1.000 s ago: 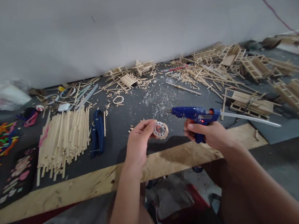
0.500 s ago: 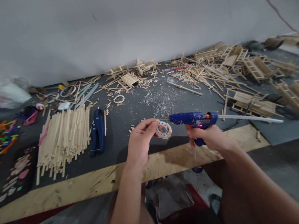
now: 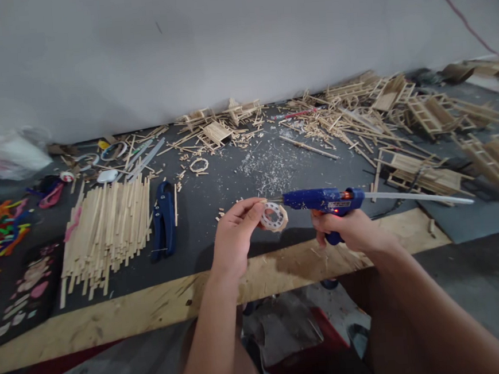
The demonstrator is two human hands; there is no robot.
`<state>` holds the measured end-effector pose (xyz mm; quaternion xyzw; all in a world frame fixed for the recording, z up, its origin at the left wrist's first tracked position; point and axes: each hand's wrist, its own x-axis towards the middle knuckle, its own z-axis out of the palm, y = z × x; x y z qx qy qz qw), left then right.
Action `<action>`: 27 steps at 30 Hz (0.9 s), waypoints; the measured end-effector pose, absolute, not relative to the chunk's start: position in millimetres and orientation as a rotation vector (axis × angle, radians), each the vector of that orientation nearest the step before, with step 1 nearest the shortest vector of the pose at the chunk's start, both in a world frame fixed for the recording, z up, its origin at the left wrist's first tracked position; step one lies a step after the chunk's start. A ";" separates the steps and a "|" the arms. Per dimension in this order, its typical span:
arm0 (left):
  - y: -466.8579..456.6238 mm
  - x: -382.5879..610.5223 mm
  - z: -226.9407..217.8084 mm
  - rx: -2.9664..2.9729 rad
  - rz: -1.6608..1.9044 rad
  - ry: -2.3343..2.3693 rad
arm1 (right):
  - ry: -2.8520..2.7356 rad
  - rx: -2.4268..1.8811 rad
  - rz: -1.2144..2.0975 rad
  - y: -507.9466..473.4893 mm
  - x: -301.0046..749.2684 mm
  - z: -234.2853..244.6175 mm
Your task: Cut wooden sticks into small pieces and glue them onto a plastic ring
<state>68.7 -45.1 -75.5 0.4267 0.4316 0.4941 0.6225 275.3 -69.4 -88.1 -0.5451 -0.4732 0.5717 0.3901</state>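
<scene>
Between the thumb and fingers of my left hand [image 3: 239, 234] is a small white ring [image 3: 268, 222] with holes around it and short wooden pieces along part of its rim. My right hand [image 3: 351, 229] is wrapped round the handle of a blue glue gun [image 3: 317, 200], whose red light glows. The gun's nozzle points left and meets the top of the ring, close to my left fingertips; whether it touches cannot be made out. A long whitish glue stick [image 3: 418, 197] juts from the back of the gun.
Left of my hands lie a blue cutter [image 3: 163, 222] and a pile of wooden sticks [image 3: 106, 233]. A wooden ring [image 3: 199, 165] and scattered white shavings [image 3: 268, 171] are beyond them. Small wooden models [image 3: 431, 115] crowd the right. A plywood strip [image 3: 168, 306] forms the table's front edge.
Almost nothing differs. Both hands keep the ring and the glue gun in nearly the same place, the nozzle still at the ring's top.
</scene>
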 end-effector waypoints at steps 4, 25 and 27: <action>-45.2 69.1 -75.7 0.975 1.142 1.001 | -1.207 -1.412 1.448 -69.6 275.0 -87.1; -45.6 70.0 -72.9 0.994 1.137 1.042 | -1.190 -1.418 1.456 -68.4 277.5 -91.0; -45.5 70.5 -72.4 0.997 1.139 1.036 | -1.186 -1.418 1.456 -68.2 277.9 -91.5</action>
